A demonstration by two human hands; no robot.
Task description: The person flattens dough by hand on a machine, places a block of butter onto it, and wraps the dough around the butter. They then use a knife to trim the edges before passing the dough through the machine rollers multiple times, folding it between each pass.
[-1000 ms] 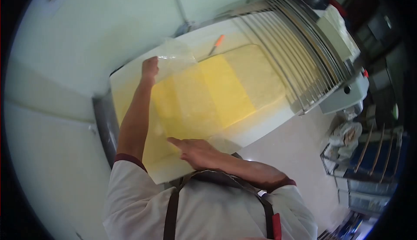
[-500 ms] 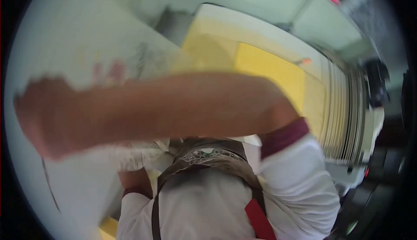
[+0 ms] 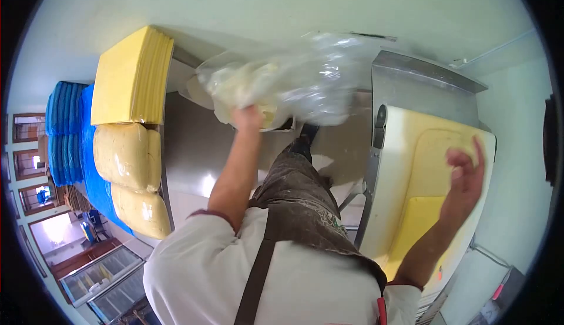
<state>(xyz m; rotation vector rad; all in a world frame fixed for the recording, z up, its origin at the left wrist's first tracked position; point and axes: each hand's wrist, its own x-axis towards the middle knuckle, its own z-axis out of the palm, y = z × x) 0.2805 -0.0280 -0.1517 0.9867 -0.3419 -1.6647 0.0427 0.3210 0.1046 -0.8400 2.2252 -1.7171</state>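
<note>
In front of me, my left hand is closed on a crumpled clear plastic sheet, smeared by motion. Pale material around the hand shows through the plastic, but I cannot make out what it is. Off to the right, my right hand is raised with its fingers apart, above a cream-coloured belt. A flat pale dough sheet lies on that belt. On the dough rests a smooth, deeper yellow slab, close to my right forearm.
To the left, a stack of yellow slabs stands beside plastic-wrapped dough blocks on blue sheeting. Blue-wrapped packs lie beyond. A metal ledge borders the belt's far end. Glass-topped cabinets are lower left.
My view has turned. My right arm, which stretched leftwards across the view, is now over the belt at right. My left hand now shows up front with the plastic.
</note>
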